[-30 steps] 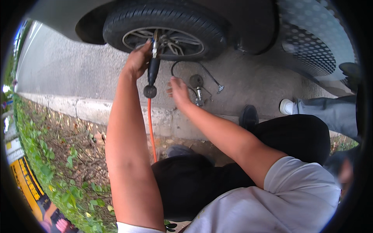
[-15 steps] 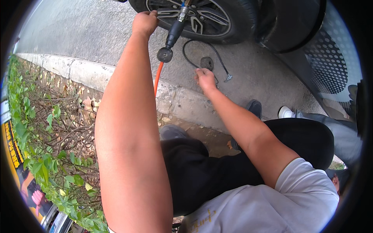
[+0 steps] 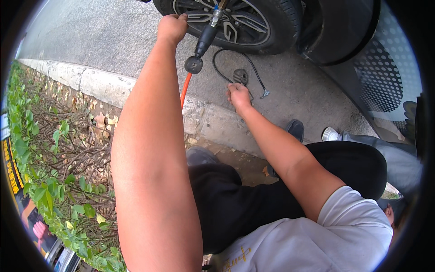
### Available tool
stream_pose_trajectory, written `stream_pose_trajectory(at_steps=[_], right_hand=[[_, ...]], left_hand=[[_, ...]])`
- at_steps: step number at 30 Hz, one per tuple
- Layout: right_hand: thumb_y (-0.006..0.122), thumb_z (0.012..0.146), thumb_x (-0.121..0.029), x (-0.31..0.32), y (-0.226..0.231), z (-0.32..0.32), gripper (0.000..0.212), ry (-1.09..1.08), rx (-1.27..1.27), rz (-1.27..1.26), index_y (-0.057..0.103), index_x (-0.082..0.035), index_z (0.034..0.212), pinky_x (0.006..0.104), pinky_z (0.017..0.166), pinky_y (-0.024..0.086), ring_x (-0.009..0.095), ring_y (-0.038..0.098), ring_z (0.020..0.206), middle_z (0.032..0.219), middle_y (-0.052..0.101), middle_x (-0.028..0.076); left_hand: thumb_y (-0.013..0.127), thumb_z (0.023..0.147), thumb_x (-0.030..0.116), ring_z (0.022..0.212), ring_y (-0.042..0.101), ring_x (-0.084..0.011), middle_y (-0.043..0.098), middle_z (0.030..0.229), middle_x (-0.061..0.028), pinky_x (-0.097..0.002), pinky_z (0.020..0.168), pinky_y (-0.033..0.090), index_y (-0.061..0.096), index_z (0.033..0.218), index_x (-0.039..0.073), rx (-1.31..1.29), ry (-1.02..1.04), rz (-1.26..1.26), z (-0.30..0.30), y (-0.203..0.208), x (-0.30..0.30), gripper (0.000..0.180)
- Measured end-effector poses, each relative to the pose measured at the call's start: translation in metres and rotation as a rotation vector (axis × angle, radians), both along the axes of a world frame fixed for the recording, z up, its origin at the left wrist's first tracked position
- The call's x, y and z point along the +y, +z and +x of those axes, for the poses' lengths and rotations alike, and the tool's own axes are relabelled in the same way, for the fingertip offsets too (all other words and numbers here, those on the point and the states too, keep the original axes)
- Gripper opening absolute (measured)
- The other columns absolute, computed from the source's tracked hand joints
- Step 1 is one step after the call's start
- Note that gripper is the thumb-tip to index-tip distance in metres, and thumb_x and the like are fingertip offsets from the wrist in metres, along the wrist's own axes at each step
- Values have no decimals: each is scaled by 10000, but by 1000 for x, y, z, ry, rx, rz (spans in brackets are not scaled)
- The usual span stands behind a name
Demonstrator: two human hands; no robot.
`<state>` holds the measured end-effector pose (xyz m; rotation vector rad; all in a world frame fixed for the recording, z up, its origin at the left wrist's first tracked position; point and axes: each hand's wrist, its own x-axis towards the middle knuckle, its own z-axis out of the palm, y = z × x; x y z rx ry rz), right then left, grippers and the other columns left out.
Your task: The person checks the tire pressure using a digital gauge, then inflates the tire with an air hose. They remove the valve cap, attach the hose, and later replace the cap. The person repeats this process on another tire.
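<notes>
At the car wheel [image 3: 229,27], my left hand [image 3: 173,27] reaches the tyre edge by the rim. Its fingers are curled in; whatever they pinch is hidden. My right hand [image 3: 238,97] is held low over the pavement, fingers closed, against a round dark gauge-like piece with a ribbed edge [image 3: 240,76]. A black hose [image 3: 215,64] loops from near these fingers to a metal end fitting [image 3: 265,94]. What the right hand grips is hidden. Between my arms a black-handled air tool [image 3: 205,41] with metal fittings slants up across the wheel, an orange hose [image 3: 186,86] at its lower end.
A pale stone curb [image 3: 106,87] runs beneath my arms, with a leafy hedge [image 3: 45,190] and bare twigs to the left. The car's dark body [image 3: 337,34] overhangs at right. Another person's white-toed shoe [image 3: 330,134] and grey trousers stand beside my bent knee.
The wheel, tool and left hand sit slightly lower in the view. My right hand has shifted slightly lower relative to the gauge-like piece. Both hands keep their closed shape.
</notes>
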<state>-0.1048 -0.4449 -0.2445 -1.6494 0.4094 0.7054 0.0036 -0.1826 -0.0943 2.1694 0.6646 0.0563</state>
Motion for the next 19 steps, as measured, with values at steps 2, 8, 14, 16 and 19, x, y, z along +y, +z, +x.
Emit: stream_pose_trajectory(at_steps=[2, 8, 14, 16, 19], right_hand=[[543, 936, -237, 0, -1, 0, 260, -26, 10, 10, 626, 9, 944, 285, 520, 426, 118, 519, 539, 697, 616, 56], [549, 932, -224, 1, -1, 0, 249, -32, 30, 30, 627, 11, 951, 278, 516, 425, 118, 520, 542, 702, 616, 57], [549, 931, -219, 2, 0, 0, 245, -32, 17, 37, 632, 11, 944, 272, 507, 424, 119, 527, 549, 707, 615, 56], [550, 930, -220, 2, 1, 0, 247, -29, 17, 47, 633, 11, 952, 269, 507, 424, 120, 528, 550, 709, 616, 56], [550, 932, -226, 1, 0, 0, 252, -30, 25, 49, 634, 9, 963, 269, 509, 425, 121, 530, 553, 712, 617, 58]], left_hand=[[541, 941, 292, 727, 609, -169, 692, 871, -98, -305, 670, 480, 657, 1005, -45, 1, -1, 7, -1, 0, 1, 363], [539, 942, 298, 731, 613, -169, 691, 876, -97, -308, 678, 484, 656, 1015, -42, 17, 7, 33, -1, 0, -1, 367], [534, 944, 295, 732, 613, -164, 692, 882, -94, -302, 679, 485, 656, 1018, -36, 20, 14, 23, -2, 0, -1, 361], [533, 945, 294, 734, 613, -163, 693, 884, -94, -300, 679, 484, 655, 1019, -35, 14, 14, 22, -2, -1, -1, 359], [532, 945, 294, 735, 613, -163, 694, 886, -94, -300, 679, 484, 654, 1022, -34, 15, 12, 26, -2, -1, -1, 358]])
